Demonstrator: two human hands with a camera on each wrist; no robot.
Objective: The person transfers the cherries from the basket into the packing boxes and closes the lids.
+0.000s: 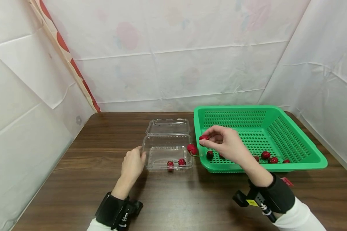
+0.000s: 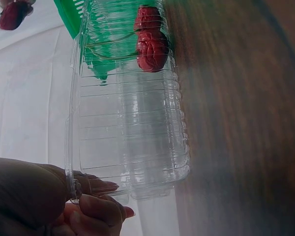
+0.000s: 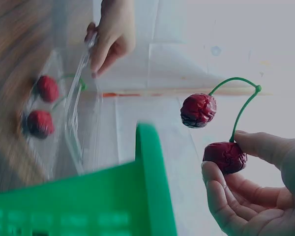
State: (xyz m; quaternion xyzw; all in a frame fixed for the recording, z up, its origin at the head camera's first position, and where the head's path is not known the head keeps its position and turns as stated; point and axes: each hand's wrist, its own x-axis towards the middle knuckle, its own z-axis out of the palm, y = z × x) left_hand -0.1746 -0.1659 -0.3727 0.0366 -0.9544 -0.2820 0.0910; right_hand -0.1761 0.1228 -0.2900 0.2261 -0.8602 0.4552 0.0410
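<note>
White sleeves lie nearest, at the bottom edge of the head view, each running up into a black wrist strap that carries a small device. Beneath them spreads the dark, wood-grained tabletop, where a small red tag shows just beyond the right strap. Further in, the left hand grips the left wall of a clear plastic container, thumb and fingers closed on its rim. Two red, wrinkled cherries with green stems lie inside it, close to the near wall and toward the right. To the right, the right hand is raised over the left rim of a green basket, its fingers pinching one cherry of a joined pair; the other cherry hangs free on the shared stem, between container and basket in the head view. More cherries rest in the basket, mostly along its near side. The container's lid is folded open at its far edge. Beyond the tabletop hangs white sheeting, faintly printed, with a red-patterned strip down its left corner.
</note>
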